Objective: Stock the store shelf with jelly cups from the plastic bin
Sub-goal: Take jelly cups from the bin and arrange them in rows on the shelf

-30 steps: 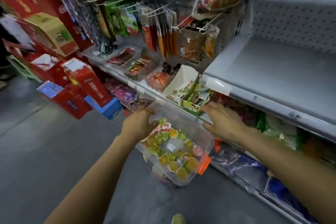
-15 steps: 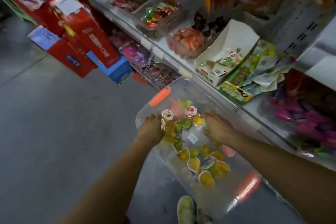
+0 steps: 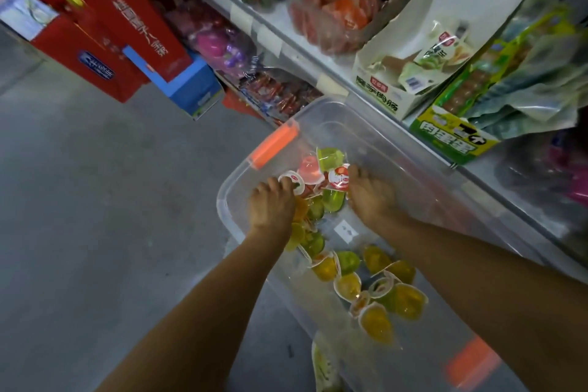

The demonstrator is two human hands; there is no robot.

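Both of your hands are down in the plastic bin (image 3: pixel 375 137): your left hand (image 3: pixel 272 204) and right hand (image 3: pixel 370 197) curl their fingers round jelly cups (image 3: pixel 332 199) heaped toward the end with the orange latch (image 3: pixel 275 145). The bin's long axis runs alongside the store shelf's (image 3: pixel 305 51) front edge, far-left to near-right.

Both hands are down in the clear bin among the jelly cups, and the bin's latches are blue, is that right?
Not blue: the head view shows orange latches. The left hand and right hand are indeed down in the clear bin among the jelly cups.
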